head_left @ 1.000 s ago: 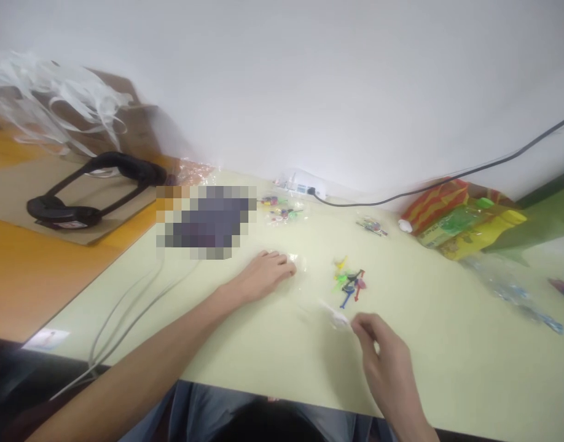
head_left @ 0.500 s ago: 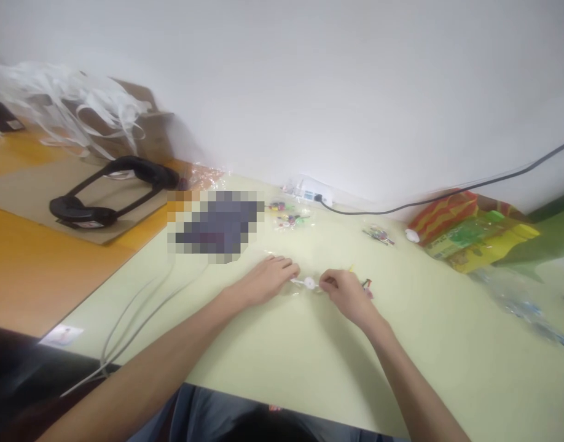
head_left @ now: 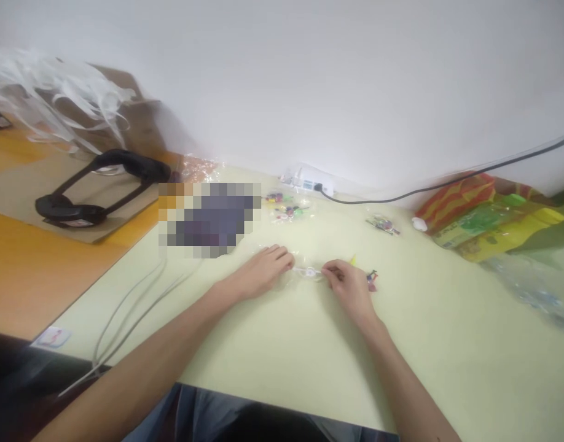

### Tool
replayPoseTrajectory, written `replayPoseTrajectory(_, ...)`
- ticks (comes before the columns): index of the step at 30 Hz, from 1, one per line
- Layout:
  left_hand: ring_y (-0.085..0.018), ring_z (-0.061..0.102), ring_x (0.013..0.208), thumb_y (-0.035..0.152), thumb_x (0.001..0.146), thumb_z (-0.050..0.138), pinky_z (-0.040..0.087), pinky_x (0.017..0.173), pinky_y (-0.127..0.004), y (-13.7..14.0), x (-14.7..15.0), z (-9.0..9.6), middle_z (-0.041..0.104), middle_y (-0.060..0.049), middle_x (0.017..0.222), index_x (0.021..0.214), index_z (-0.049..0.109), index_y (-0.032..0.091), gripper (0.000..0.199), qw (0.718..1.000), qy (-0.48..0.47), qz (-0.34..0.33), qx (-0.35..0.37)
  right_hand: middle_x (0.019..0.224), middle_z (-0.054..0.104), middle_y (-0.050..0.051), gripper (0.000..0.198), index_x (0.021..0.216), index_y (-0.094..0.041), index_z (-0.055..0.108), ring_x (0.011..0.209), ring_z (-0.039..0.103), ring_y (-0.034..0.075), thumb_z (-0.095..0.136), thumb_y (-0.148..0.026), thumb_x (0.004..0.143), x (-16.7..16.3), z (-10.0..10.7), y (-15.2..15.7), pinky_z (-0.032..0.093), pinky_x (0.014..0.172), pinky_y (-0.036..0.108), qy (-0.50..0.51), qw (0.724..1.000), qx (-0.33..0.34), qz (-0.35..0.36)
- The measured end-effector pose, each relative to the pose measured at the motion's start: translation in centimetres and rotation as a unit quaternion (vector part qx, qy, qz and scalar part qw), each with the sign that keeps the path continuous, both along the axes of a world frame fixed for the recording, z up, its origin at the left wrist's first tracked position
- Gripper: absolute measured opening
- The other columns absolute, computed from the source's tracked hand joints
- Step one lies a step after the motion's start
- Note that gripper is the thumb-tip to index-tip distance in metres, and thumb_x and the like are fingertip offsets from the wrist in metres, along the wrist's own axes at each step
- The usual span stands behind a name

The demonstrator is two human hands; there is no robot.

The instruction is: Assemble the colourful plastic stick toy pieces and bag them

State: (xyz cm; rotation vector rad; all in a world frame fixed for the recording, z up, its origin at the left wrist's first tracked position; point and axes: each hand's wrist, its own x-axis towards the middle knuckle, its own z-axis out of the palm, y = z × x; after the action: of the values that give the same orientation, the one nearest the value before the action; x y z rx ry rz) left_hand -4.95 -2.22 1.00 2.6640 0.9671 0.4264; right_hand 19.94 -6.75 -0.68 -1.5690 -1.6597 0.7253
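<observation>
White piece (head_left: 310,272), pinched by the right hand (head_left: 352,291), meets a clear bag (head_left: 292,283) beneath the curled left hand (head_left: 263,272), grip unclear; bagging seemingly needs a gentle push.

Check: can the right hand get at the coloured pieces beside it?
Probably yes: the right hand partly hides the coloured pieces, with no barrier visible, though its grip seems closed on the white piece, which would likely need releasing first.
</observation>
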Motion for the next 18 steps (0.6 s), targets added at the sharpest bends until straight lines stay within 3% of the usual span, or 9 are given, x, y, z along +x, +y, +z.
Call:
replayPoseTrajectory(4, -0.023, 0.053, 0.096, 0.019, 0.105, 0.038, 0.043, 0.087, -0.037, 0.0, 0.5, 0.0, 0.06, -0.007, 0.103, 0.102, 0.058, 0.021, 0.02, 0.999, -0.037, -0.022, -0.011, 0.075, 0.069, 0.002, 0.013, 0.086, -0.021, 0.067, 0.065, 0.062, 0.018, 0.057, -0.027, 0.092, -1.2, 0.2, -0.6, 0.047, 0.066, 0.029, -0.005, 0.998, 0.061, 0.024)
replayPoseTrajectory(8, -0.023, 0.052, 0.103, 0.023, 0.107, 0.036, 0.043, 0.091, -0.039, -0.2, 0.9, 0.1, 0.061, -0.008, 0.109, 0.104, 0.057, 0.021, 0.022, 0.997, -0.069, -0.032, -0.029, 0.09, 0.071, 0.006, 0.021, 0.097, -0.021, 0.068, 0.078, 0.066, 0.019, 0.047, -0.018, 0.096, -2.2, 0.5, -1.2, 0.049, 0.074, 0.029, -0.039, 0.991, 0.102, 0.082)
replayPoseTrajectory(14, -0.024, 0.054, 0.111, 0.026, 0.108, 0.035, 0.044, 0.098, -0.041, -0.1, 1.0, 0.4, 0.063, -0.009, 0.116, 0.109, 0.06, 0.021, 0.026, 0.996, -0.087, -0.022, -0.014, 0.101, 0.076, 0.005, 0.018, 0.109, -0.025, 0.067, 0.088, 0.071, 0.021, 0.052, -0.022, 0.098, -2.5, -0.2, -1.6, 0.05, 0.079, 0.028, -0.096, 0.989, 0.068, 0.092)
replayPoseTrajectory(17, -0.025, 0.052, 0.126, 0.038, 0.106, 0.044, 0.041, 0.109, -0.043, 0.3, 0.4, 0.7, 0.061, -0.01, 0.132, 0.129, 0.058, 0.024, 0.031, 0.997, -0.071, -0.033, -0.024, 0.103, 0.078, 0.002, 0.02, 0.113, -0.028, 0.062, 0.092, 0.073, 0.022, 0.056, -0.02, 0.095, -2.4, -0.4, -1.6, 0.049, 0.079, 0.028, -0.117, 0.988, 0.041, 0.09)
replayPoseTrajectory(18, -0.027, 0.048, 0.133, 0.045, 0.103, 0.051, 0.038, 0.114, -0.045, 0.5, 0.1, 0.8, 0.057, -0.01, 0.14, 0.139, 0.054, 0.026, 0.041, 0.997, -0.056, -0.038, -0.031, 0.103, 0.079, 0.001, 0.022, 0.114, -0.028, 0.06, 0.092, 0.074, 0.022, 0.057, -0.019, 0.094, -2.4, -0.4, -1.6, 0.049, 0.078, 0.028, -0.12, 0.988, 0.034, 0.091)
